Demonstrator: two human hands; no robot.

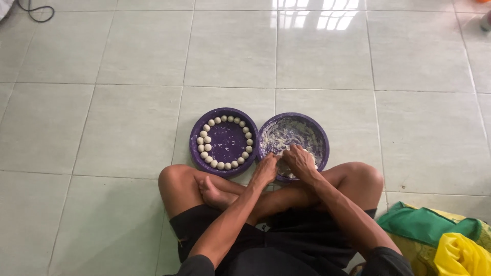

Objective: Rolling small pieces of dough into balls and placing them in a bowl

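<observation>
Two purple round bowls stand side by side on the tiled floor in front of my crossed legs. The left bowl (224, 118) holds several small white dough balls (206, 147) set in a ring along its wall. The right bowl (318, 134) is smeared with white flour and dough. My left hand (266, 169) and my right hand (300, 161) meet at the near edge of the right bowl, fingers closed around a lump of white dough (283, 153) that is mostly hidden between them.
Pale green glossy floor tiles (128, 117) stretch all around. Green cloth (427, 225) and a yellow plastic bag (460, 255) lie at my right knee. A black cable (37, 12) loops at the far left corner.
</observation>
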